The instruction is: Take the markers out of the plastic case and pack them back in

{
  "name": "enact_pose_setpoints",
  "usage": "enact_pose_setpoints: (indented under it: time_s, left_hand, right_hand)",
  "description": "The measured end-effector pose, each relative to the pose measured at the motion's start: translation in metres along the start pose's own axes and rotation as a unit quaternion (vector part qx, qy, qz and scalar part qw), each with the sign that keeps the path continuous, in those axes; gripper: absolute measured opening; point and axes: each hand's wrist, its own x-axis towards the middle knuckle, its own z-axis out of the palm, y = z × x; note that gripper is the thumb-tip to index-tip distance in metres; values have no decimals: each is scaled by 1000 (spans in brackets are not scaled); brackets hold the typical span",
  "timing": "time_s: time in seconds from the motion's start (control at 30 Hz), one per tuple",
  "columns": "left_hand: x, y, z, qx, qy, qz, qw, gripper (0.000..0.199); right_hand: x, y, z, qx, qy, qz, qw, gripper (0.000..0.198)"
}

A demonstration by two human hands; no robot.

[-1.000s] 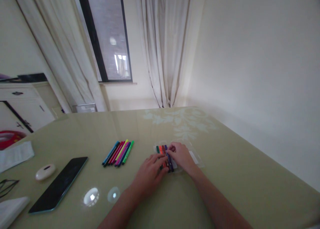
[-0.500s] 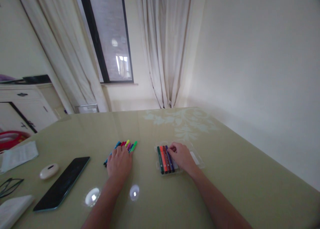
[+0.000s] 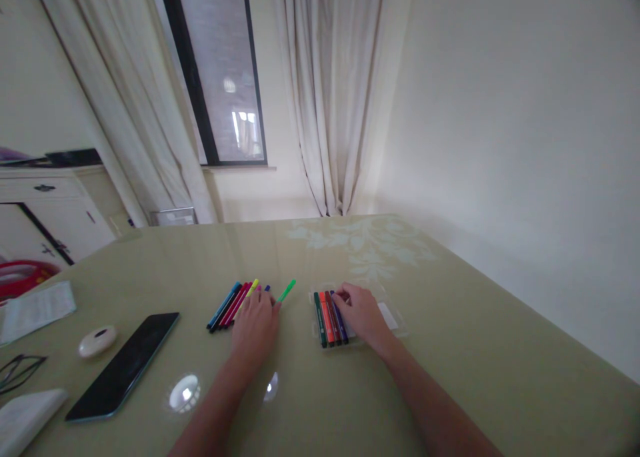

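My left hand [image 3: 256,325] has its fingers bent round the lower part of a green marker [image 3: 287,289], which points up to the right. Next to that hand several loose markers lie side by side, among them a blue one [image 3: 223,306] and a yellow-capped one [image 3: 255,285]; part of the group is hidden under the fingers. My right hand [image 3: 361,310] rests over a clear plastic case [image 3: 394,316], thumb and fingertips closed at the upper end of a purple marker [image 3: 340,318]. In the case beside it lie a dark green marker [image 3: 321,320], orange-red ones [image 3: 327,318] and a brown one.
On the left of the glossy table [image 3: 465,377] lie a black phone [image 3: 125,367], a round white case [image 3: 97,341], glasses [image 3: 20,370], a white box [image 3: 30,417] and a paper packet [image 3: 40,310]. A wall runs along the right edge; curtains hang behind.
My left hand has moved right with the green marker, away from the loose markers, uncovering more of them. The right hand has stayed almost still at the case.
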Motion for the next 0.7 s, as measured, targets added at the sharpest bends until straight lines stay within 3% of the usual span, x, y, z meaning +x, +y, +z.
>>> enact_pose_setpoints:
  time_s: [0.13, 0.27, 0.4, 0.53, 0.6, 0.7]
  left_hand:
    - [-8, 28, 6, -266, -38, 47, 962, 26]
    - [-21, 50, 3, -349, -33, 77, 933, 25]
    - [-28, 55, 1, -303, -23, 149, 941, 22]
    - [-35, 57, 8, -202, -54, 284, 936, 42]
    - [-38, 59, 12, -170, -78, 314, 931, 50]
    - [-39, 62, 11, -146, -95, 307, 936, 43]
  right_hand:
    - [-5, -12, 2, 142, -47, -57, 987, 24]
    - [-6, -20, 11, 297, -83, -52, 950, 29]
    - [4, -11, 5, 366, -43, 9, 930, 39]
    - [17, 15, -20, 312, 29, 25, 949, 39]
    - [19, 28, -29, 282, 10, 43, 958, 33]
    - [18, 36, -28, 249, -46, 70, 965, 22]
